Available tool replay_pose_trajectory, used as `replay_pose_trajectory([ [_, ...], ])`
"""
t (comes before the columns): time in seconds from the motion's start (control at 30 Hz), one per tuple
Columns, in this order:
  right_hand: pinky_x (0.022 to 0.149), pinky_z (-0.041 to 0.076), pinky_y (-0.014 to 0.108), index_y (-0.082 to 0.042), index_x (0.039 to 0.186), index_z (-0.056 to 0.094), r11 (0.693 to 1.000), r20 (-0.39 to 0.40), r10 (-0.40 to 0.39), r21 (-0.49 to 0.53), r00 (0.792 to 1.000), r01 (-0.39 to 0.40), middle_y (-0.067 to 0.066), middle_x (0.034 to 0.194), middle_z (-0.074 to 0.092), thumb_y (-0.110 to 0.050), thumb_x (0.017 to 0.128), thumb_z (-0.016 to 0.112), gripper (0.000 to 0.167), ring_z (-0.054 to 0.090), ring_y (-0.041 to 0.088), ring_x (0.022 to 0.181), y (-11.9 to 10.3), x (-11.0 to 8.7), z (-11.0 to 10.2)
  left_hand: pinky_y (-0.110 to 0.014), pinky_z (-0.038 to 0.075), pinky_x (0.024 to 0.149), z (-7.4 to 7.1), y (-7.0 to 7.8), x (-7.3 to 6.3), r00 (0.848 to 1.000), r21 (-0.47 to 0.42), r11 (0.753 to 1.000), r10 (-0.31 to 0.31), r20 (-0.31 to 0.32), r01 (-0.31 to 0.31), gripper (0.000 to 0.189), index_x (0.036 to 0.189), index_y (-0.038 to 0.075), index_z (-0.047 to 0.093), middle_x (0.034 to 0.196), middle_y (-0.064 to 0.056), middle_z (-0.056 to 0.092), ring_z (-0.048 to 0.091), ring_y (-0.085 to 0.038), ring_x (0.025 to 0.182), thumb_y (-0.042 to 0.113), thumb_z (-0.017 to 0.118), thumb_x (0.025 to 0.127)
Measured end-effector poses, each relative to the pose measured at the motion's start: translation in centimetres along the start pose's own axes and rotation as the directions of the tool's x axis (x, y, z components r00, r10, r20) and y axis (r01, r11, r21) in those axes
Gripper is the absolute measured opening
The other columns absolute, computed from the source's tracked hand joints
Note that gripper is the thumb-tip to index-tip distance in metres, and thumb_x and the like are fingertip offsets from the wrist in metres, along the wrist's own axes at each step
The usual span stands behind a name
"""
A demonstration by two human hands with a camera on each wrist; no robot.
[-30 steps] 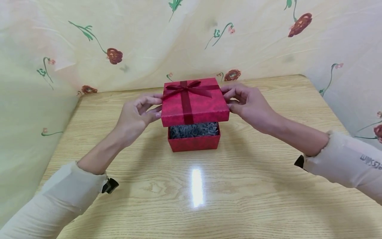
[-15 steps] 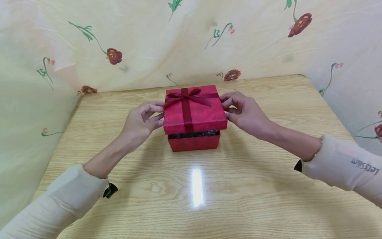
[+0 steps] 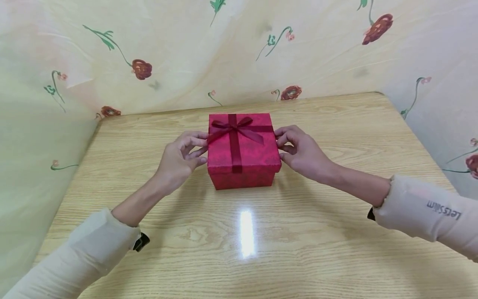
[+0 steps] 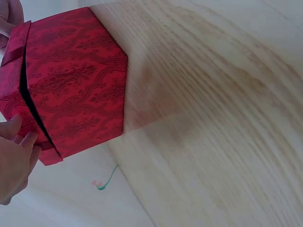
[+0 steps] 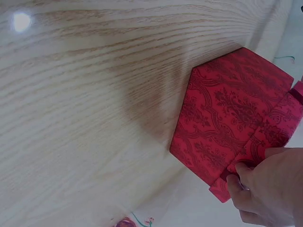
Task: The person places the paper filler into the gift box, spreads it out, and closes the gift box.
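Observation:
A red patterned gift box stands on the table, its lid over the top and topped with a dark red ribbon bow. In the left wrist view a thin dark gap shows between lid and box wall. My left hand holds the lid's left side with thumb and fingertips. Opposite it, my right hand grips the right side, its fingers bent at the lid's edge in the right wrist view. What lies inside the box is hidden.
The wooden table reaches back to a cream cloth printed with flowers, which also hangs at both sides. A bright light reflection lies on the tabletop in front of the box.
Both hands have lowered the lid from above the box down onto it. The grey shredded filling seen inside earlier is now covered.

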State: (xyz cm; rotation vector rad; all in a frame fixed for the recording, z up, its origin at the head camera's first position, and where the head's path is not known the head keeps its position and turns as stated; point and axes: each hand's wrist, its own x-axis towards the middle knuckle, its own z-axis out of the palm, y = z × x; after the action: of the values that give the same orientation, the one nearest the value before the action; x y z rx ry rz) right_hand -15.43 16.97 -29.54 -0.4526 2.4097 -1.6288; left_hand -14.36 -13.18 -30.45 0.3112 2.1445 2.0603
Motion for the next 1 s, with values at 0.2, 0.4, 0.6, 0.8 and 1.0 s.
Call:
replay_pose_trajectory([
  [0.2, 0.099, 0.044, 0.031, 0.014, 0.091, 0.051, 1.000, 0.005, -0.010, -0.005, 1.000, 0.010, 0.020, 0.129, 0.042, 0.021, 0.083, 0.051, 0.011, 0.045, 0.031, 0.122, 0.3, -0.1, 0.3, -0.029, 0.054, 0.085, 0.1, -0.6, -0.4, 0.999, 0.004, 0.999, -0.038, -0.002, 0.038, 0.030, 0.109, -0.017, 0.050, 0.135, -0.013, 0.045, 0.051, -0.033, 0.125, -0.028, 0.051, 0.081],
  [0.4, 0.100, 0.043, 0.035, 0.012, 0.090, 0.050, 1.000, 0.005, 0.002, -0.027, 1.000, -0.002, 0.019, 0.129, 0.041, 0.020, 0.085, 0.053, 0.010, 0.044, 0.032, 0.122, 0.7, -0.3, 0.5, -0.027, 0.054, 0.084, 0.2, -1.3, -0.5, 0.999, -0.009, 0.999, -0.033, 0.000, 0.033, 0.031, 0.109, -0.018, 0.050, 0.135, -0.014, 0.044, 0.050, -0.034, 0.124, -0.030, 0.052, 0.080],
  [0.6, 0.101, 0.043, 0.034, 0.013, 0.090, 0.049, 1.000, 0.008, -0.001, -0.029, 1.000, 0.002, 0.019, 0.129, 0.041, 0.020, 0.085, 0.052, 0.009, 0.043, 0.031, 0.122, 1.2, -0.4, 0.7, -0.026, 0.054, 0.083, 0.4, -2.1, -0.4, 0.999, -0.005, 0.999, -0.035, 0.000, 0.035, 0.030, 0.107, -0.018, 0.049, 0.135, -0.015, 0.043, 0.051, -0.035, 0.123, -0.031, 0.050, 0.080],
  [0.8, 0.102, 0.042, 0.034, 0.014, 0.090, 0.049, 1.000, 0.003, -0.014, -0.020, 1.000, 0.014, 0.020, 0.129, 0.041, 0.022, 0.084, 0.051, 0.011, 0.043, 0.032, 0.122, 1.4, -0.4, 0.9, -0.028, 0.053, 0.087, 0.3, -2.6, -0.4, 0.999, -0.004, 1.000, -0.030, 0.015, 0.030, 0.029, 0.106, -0.018, 0.049, 0.133, -0.015, 0.042, 0.050, -0.031, 0.125, -0.031, 0.050, 0.080],
  [1.0, 0.101, 0.043, 0.033, 0.014, 0.091, 0.049, 1.000, 0.001, -0.007, -0.030, 1.000, 0.007, 0.019, 0.129, 0.041, 0.021, 0.084, 0.053, 0.010, 0.044, 0.031, 0.123, 1.6, -0.3, 0.8, -0.029, 0.053, 0.086, 0.5, -2.8, -0.3, 1.000, 0.006, 1.000, -0.011, -0.003, 0.011, 0.029, 0.106, -0.018, 0.048, 0.133, -0.016, 0.043, 0.050, -0.033, 0.125, -0.031, 0.050, 0.080],
])
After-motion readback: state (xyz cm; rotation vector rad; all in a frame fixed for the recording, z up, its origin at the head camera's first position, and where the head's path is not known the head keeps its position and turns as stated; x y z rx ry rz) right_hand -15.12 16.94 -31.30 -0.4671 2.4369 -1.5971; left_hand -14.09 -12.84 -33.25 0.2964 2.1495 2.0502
